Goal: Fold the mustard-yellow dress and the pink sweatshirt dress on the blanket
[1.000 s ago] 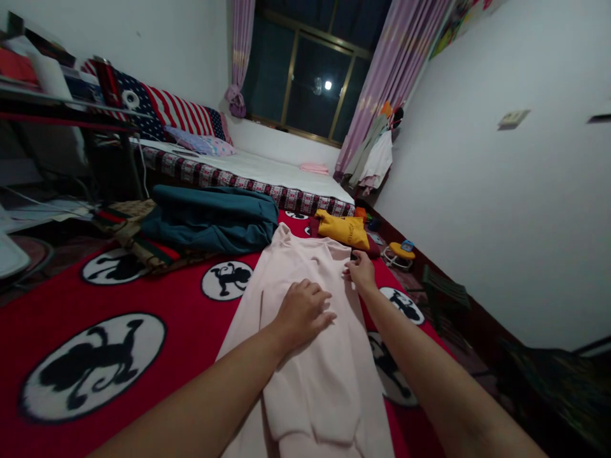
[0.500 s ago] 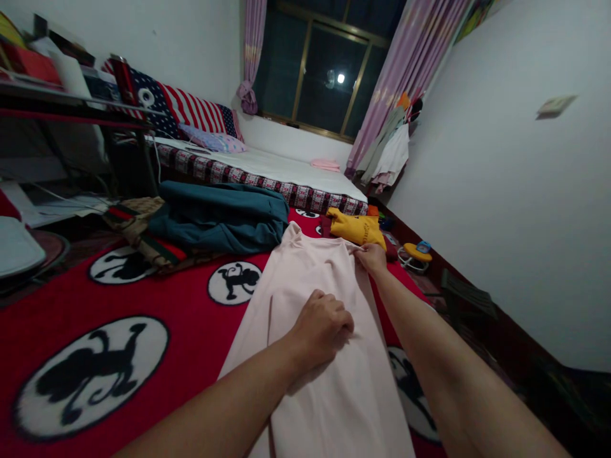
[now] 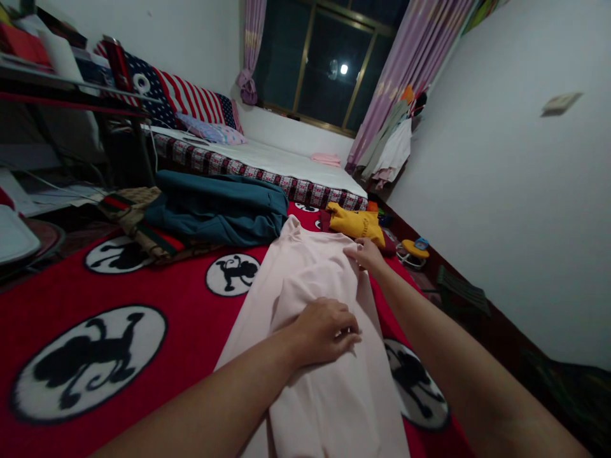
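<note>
A long pale pink garment (image 3: 334, 407) lies lengthwise in front of me on the red blanket (image 3: 186, 381); I cannot tell whether it is a top or a dress. My left hand (image 3: 327, 331) is closed over its middle, fingers curled and pinching the cloth, with raised folds just beyond the knuckles. At the garment's far right corner, my right hand (image 3: 365, 256) pinches the fabric between thumb and fingers. Part of the cloth is hidden beneath my left forearm.
Dark teal clothing (image 3: 219, 207) lies beyond on the left, over a patterned brown cloth (image 3: 126, 219). A folded yellow garment (image 3: 356, 222) sits past my right hand. Farther back are a low bed (image 3: 286, 166), a cluttered desk (image 3: 71, 102) on the left and a stool (image 3: 414, 248) on the right.
My left hand has shifted slightly right and down, its fingers opening a little around the cloth. The fabric between my hands has bunched into looser folds. My right hand stays near the far corner.
</note>
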Available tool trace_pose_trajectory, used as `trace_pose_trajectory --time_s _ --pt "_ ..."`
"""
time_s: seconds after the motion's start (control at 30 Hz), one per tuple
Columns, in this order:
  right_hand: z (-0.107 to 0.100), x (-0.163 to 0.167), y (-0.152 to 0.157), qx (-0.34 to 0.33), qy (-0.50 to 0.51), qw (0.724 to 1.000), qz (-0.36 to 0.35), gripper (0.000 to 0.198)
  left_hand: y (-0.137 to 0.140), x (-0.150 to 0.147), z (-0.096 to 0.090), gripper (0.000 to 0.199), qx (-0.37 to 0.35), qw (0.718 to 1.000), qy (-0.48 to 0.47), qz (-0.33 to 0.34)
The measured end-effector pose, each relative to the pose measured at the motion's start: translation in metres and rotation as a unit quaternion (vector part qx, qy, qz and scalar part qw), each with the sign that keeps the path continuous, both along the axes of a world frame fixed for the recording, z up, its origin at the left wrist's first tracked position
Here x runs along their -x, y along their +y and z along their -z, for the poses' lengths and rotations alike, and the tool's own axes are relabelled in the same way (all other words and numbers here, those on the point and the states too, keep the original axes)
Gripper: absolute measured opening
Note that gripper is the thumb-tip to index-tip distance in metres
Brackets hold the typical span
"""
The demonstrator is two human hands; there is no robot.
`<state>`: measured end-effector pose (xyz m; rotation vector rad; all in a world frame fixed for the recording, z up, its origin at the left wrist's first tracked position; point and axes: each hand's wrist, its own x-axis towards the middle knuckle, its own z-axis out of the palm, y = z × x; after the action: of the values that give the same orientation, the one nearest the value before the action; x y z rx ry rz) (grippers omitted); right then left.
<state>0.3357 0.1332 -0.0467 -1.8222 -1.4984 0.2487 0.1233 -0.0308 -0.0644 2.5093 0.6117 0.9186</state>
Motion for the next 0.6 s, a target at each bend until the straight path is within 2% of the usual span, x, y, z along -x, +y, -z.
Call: trace_pose_trajectory --time_s 0.07,0.17,0.23,0.3,0.43,0.6 --pt "0.003 0.005 -0.003 -0.023 0.018 1.0 -0.006 0.039 -0.002 0.001 -0.005 0.012 -0.015 0.999 -0.033 -0.027" --pt "0.011 0.006 -0.005 -0.055 0.049 0.997 0.02 0.039 -0.001 0.005 -0.008 0.015 -0.041 0.981 -0.096 -0.164" --pt "0.016 0.006 -0.007 -0.045 0.069 0.996 0.036 0.037 0.004 0.008 -0.006 0.02 -0.026 0.959 -0.113 -0.26" --pt "0.018 0.009 -0.012 -0.022 0.094 0.994 0.046 0.037 0.011 0.009 -0.001 0.024 0.005 0.946 -0.107 -0.306" --pt "0.012 0.022 -0.047 0.026 0.149 0.988 0.033 0.041 0.024 0.011 0.009 0.025 0.039 0.947 -0.1 -0.301" --pt "0.0 0.04 -0.141 0.12 0.255 0.958 -0.044 0.055 0.03 0.013 0.012 0.026 0.061 0.949 -0.111 -0.288"
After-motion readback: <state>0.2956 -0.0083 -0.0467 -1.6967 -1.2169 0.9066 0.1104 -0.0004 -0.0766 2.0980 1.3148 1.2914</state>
